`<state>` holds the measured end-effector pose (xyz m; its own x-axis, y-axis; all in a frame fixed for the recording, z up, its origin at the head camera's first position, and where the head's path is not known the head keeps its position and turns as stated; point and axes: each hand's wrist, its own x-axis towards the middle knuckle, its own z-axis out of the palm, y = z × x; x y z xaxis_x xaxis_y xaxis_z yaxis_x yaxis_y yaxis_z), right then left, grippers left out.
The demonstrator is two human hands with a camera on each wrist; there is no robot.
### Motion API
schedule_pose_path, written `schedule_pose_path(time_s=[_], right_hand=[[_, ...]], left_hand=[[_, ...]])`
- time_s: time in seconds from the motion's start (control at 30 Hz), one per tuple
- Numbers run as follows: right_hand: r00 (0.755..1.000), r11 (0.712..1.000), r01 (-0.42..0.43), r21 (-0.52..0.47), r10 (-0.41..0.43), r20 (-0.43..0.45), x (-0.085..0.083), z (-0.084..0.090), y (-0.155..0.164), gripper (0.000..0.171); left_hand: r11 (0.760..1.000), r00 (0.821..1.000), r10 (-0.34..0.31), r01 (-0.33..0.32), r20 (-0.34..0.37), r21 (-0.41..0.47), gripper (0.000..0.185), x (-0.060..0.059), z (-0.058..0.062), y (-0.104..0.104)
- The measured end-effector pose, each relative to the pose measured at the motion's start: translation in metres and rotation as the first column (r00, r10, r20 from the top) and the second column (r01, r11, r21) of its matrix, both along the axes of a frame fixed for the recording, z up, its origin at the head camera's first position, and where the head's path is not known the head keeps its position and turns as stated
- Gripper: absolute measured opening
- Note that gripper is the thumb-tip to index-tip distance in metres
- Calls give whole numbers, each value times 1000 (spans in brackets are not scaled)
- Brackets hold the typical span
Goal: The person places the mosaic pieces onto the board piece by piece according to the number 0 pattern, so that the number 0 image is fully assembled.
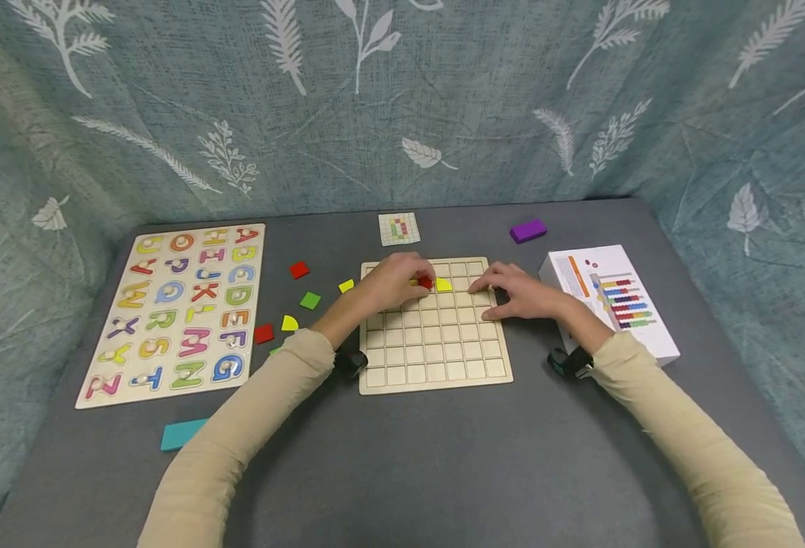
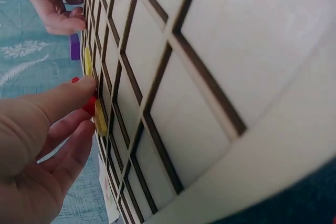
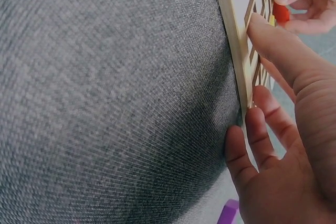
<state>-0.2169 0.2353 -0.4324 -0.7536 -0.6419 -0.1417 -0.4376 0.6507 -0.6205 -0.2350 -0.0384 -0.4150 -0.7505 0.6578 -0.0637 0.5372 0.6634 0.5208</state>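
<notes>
While pinched in the left hand, the red piece touches the grid board.

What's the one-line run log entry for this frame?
left hand: pinches red piece over grid board | right hand: rests on board's right edge | yellow piece: on board

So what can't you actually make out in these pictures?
- Head view: the left hand hides most of the red piece and the squares under it.
- Head view: the pattern card is too small to read.
- Left wrist view: the grid board is cut off by the edges.
- Right wrist view: the right hand blocks the board's far squares.
</notes>
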Motion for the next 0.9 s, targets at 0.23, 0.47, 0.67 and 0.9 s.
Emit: schedule_pose_path(time_s=[0.23,0.47,0.67,0.9], right_hand=[[1000,1000,-9,7,9,-7,-1,-2,-2,46],[1000,1000,-3,6,3,7,0,-2,-2,46],[1000,1000,2,13,-2,17,0,-1,-3,47],[1000,1000,-3,14,3,16,1,0,-1,47]], left_hand=[[998,995,-20,14,-93,-68,23,1,0,-5],[999,997,3,-7,-77,-47,31,10,4,-24],[993,997,74,-76,26,91,34,34,10,-67],[970,973,222,-228,69,90,43,60,15,-127]])
